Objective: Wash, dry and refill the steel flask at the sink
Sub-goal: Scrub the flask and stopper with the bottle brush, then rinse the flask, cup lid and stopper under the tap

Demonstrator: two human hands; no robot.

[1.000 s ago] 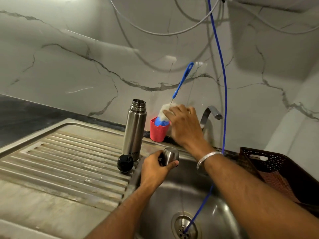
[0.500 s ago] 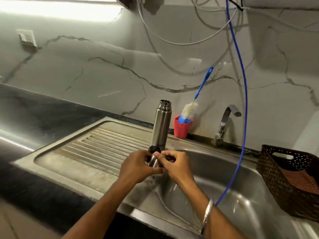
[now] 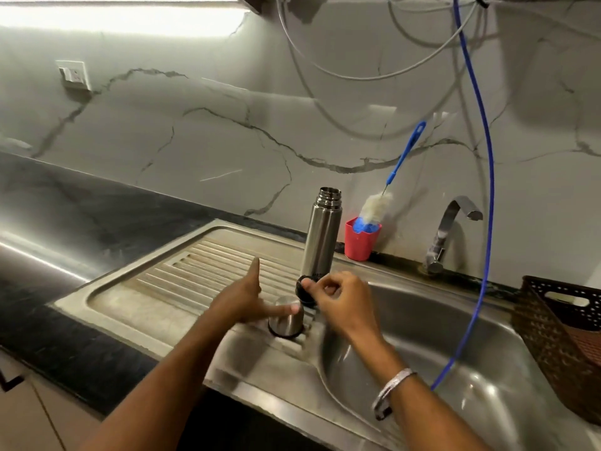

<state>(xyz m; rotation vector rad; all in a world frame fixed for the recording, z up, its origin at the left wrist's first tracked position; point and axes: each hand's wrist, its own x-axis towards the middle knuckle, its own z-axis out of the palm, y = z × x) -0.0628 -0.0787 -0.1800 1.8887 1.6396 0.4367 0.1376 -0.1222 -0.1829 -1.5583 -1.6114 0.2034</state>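
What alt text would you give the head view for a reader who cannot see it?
At a steel sink, the right hand pinches a black stopper beside an upright, open steel flask, while the left hand, fingers spread, touches a steel cup standing upside down on the draining board. A bottle brush stands in a red cup near the tap.
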